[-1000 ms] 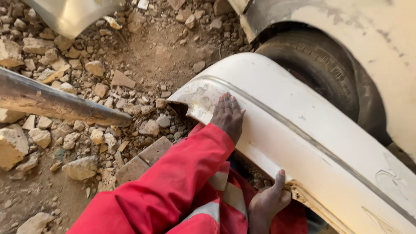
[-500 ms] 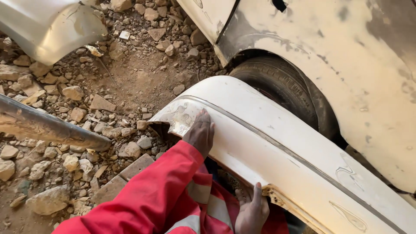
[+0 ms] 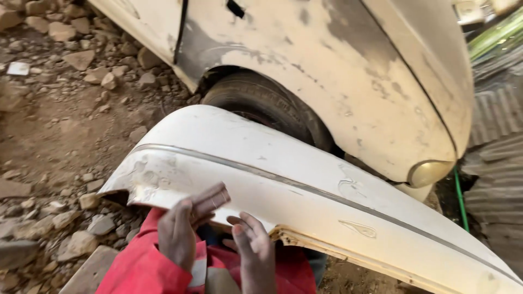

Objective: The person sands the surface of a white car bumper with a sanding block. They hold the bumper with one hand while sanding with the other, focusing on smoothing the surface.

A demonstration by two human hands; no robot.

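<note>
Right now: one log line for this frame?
left hand: at lower edge of white bumper panel | right hand: fingers near same edge | behind: car wheel | ground: rubble

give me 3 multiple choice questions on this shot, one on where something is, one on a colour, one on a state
1. Where is the tyre?
A. behind the loose white bumper panel, under the car's wheel arch
B. lying flat on the stones
C. on the car's roof

2. What colour is the sleeve?
A. blue
B. red
C. black

3. How is the left hand at the bumper panel?
A. far off to one side of it
B. with fingers laid against its lower edge
C. closed around a hammer

Answers: 1 A, the tyre shows just past the panel's top edge. 2 B, the sleeve at the bottom of the picture is bright red. 3 B, the fingers lie against the panel's chipped lower edge; no tool is in view.
</note>
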